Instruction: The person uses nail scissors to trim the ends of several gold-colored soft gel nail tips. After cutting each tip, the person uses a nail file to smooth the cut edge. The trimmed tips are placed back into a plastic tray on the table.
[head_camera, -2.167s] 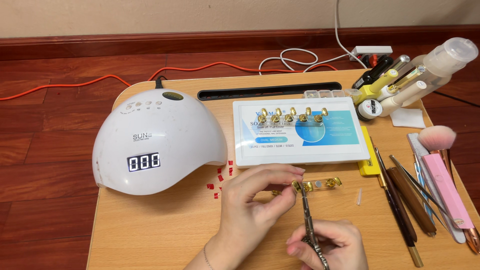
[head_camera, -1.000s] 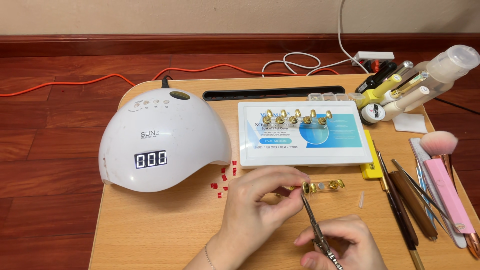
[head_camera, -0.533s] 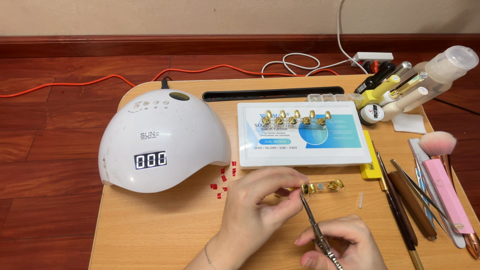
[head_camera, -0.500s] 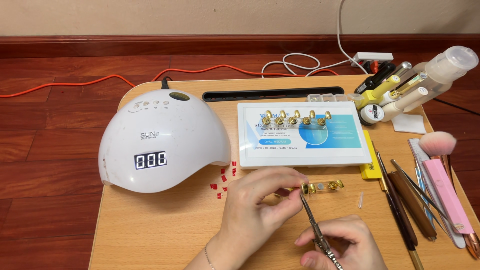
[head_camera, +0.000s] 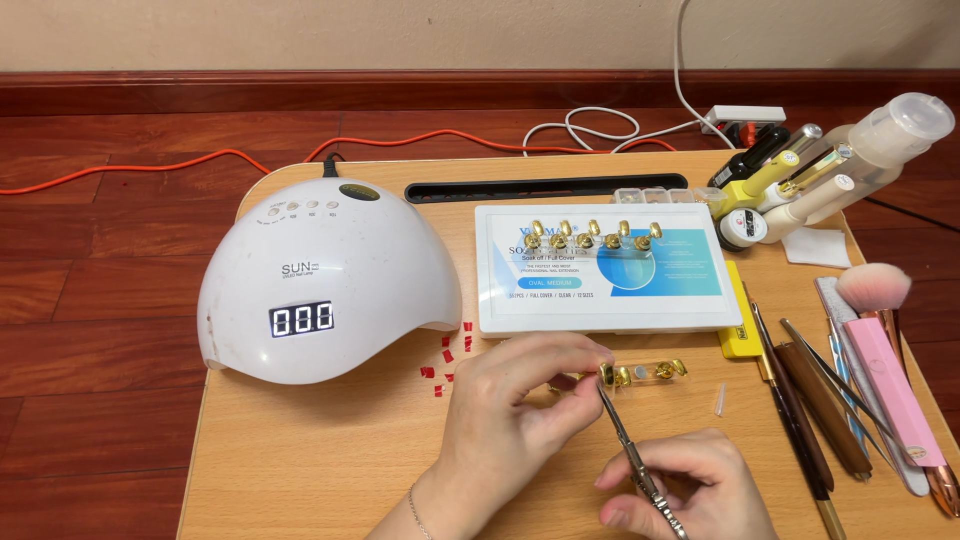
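Counter (head_camera: 300, 470) of light wood carries all items. White dome-shaped nail lamp (head_camera: 325, 280) with a lit digit display stands at its left. White flat rectangular box with a blue label (head_camera: 605, 268) lies just right of the lamp, with a row of gold-capped nail stands (head_camera: 590, 236) on its lid. Pink fluffy brush and slim metal tools (head_camera: 870, 380) lie along the right edge. Left hand (head_camera: 510, 415) rests at centre front, fingers pinched shut on the left end of the gold and clear nail holder strip (head_camera: 645, 373), which lies on the counter just below the box. Right hand (head_camera: 690, 490) is closed around slim metal tweezers (head_camera: 630, 450); the tweezer tip touches the strip. Small red chips (head_camera: 447, 355) lie scattered between lamp and left hand.
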